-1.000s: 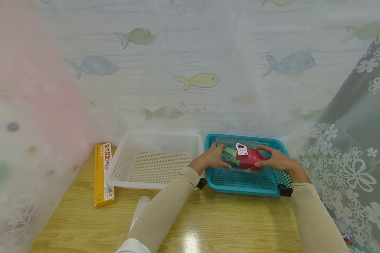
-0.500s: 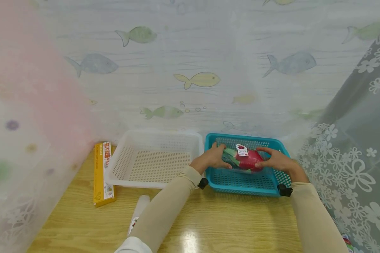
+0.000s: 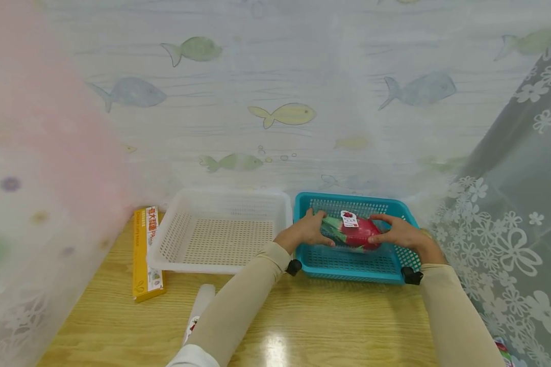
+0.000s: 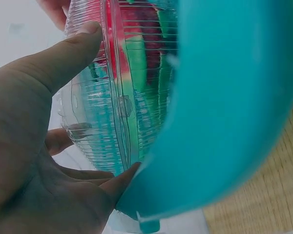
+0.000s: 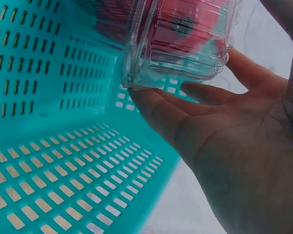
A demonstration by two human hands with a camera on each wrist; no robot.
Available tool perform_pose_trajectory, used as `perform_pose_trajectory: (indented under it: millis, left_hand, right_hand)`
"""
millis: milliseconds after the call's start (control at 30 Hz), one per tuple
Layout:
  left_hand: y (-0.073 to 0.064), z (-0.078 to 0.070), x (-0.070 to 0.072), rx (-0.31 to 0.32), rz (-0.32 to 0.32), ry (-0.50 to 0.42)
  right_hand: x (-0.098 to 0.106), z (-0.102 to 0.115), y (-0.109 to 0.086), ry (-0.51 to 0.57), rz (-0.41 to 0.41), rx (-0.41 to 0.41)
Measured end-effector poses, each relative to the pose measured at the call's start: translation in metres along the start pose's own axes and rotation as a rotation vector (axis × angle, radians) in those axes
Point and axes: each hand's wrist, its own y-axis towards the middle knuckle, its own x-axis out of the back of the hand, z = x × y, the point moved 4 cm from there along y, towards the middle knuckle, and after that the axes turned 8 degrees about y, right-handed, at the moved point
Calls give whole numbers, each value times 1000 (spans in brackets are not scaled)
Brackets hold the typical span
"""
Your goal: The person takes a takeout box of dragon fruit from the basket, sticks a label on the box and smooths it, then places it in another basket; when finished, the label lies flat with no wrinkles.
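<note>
A clear plastic clamshell box with a white label on its lid contains a dragon fruit, red with green scales. The box is tilted inside the teal basket, at its back part. My left hand grips the box's left end, the thumb on its near side in the left wrist view. At the right end, my right hand holds the box between thumb and fingers. In the right wrist view, fingertips touch the clamshell's edge above the slotted basket floor.
Left of the teal basket stands a white basket. A yellow box of curry sauce lies beyond it at the left. Partly under my left sleeve is a whitish, labelled object. A fish-patterned curtain hangs behind the baskets.
The head view has shifted very slightly. Both hands keep the same hold on the clamshell box, which stays in nearly the same place in the teal basket.
</note>
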Motion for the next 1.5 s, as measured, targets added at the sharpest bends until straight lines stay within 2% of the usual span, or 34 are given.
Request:
perform_pose_trajectory:
  millis: [433,1500]
  left_hand:
    - [1,0,-1,-5,5,14]
    - [1,-4,-7,52,35,78]
  right_hand:
    - [-1,-4,3,-17,1,-7]
    - [-3,-3,6,-20,8,-45]
